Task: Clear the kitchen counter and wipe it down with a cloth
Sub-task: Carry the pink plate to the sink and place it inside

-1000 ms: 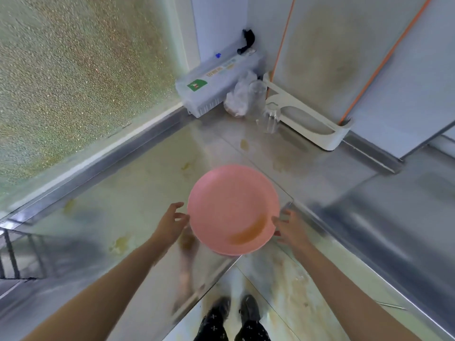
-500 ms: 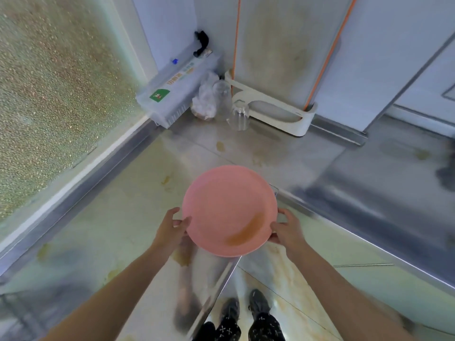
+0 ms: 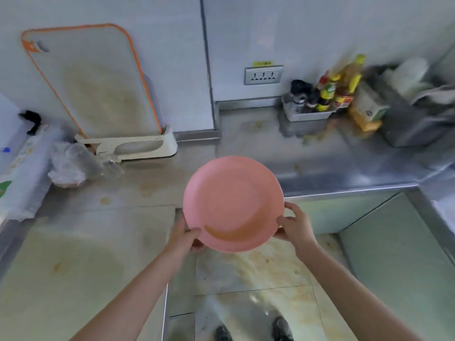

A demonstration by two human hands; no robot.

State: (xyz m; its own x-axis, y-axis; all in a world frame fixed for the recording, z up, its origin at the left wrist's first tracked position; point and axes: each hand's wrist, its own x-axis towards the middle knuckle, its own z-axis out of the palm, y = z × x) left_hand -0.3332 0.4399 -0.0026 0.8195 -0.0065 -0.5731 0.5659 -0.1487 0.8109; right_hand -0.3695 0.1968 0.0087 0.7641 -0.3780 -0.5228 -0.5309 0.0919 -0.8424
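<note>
Surface: L-shaped steel surface (image 3: 320, 156), stained with yellowish smears, running along the wall from upper left to right of frame; pale panel in the lower left.
Room: white wall panels; socket plate (image 3: 263, 75) upper centre; marbled floor tiles (image 3: 258, 269) lower centre, shoes at the bottom edge.
Upper left: orange-edged cutting board (image 3: 93, 82) upright in a white holder (image 3: 138, 146), leaning against the wall; crumpled clear plastic (image 3: 71, 166) and a glass just beside the holder.
Upper right: cluster of sauce bottles (image 3: 330, 92) in a small tray, blurred; grey bin-like container with cloths further right, too blurred to tell more.
Plate: pink plate (image 3: 232, 203) at frame centre, held above the surface edge and floor, not resting on anything.
Orientation: round, so no long axis; hollow face up toward the camera, tilted slightly; orange-brown smear near the lower rim.
Left grip: left hand (image 3: 184, 236) clamped on the lower-left rim, thumb on top, fingers underneath.
Right grip: right hand (image 3: 295, 226) clamped on the right rim, thumb over the edge.
Plate relative to grip: between both hands, most of it above and beyond them.
</note>
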